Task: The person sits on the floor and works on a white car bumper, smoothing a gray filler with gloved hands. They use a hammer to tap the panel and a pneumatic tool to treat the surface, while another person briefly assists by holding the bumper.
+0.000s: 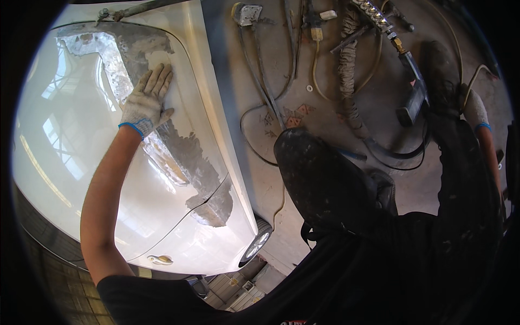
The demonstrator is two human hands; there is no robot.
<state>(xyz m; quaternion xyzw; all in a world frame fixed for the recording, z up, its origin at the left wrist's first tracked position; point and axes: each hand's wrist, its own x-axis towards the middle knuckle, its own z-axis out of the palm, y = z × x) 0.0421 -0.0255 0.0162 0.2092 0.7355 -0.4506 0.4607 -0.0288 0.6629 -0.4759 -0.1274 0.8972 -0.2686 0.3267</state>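
Observation:
My left hand (147,98), in a pale knit work glove with a blue cuff, lies flat on a white car door (70,157). Its fingers are stretched out and point up the panel, beside a strip of bare metal and grey filler (184,154). That rough patch runs down the door and across the panel seam. At the far right, my right hand (475,108) hangs beside my leg, also gloved. A thin tan cable (470,86) runs by its fingers; whether the hand grips it is unclear, since the fingers are mostly hidden.
On the concrete floor lie a black-handled tool (414,103) on a coiled metal hose, a sleeved hose (348,70), a plug connector (317,30) and several cables. Sanding-paper-like scraps (295,116) lie near my knee (311,162). A car wheel (257,244) shows below the door.

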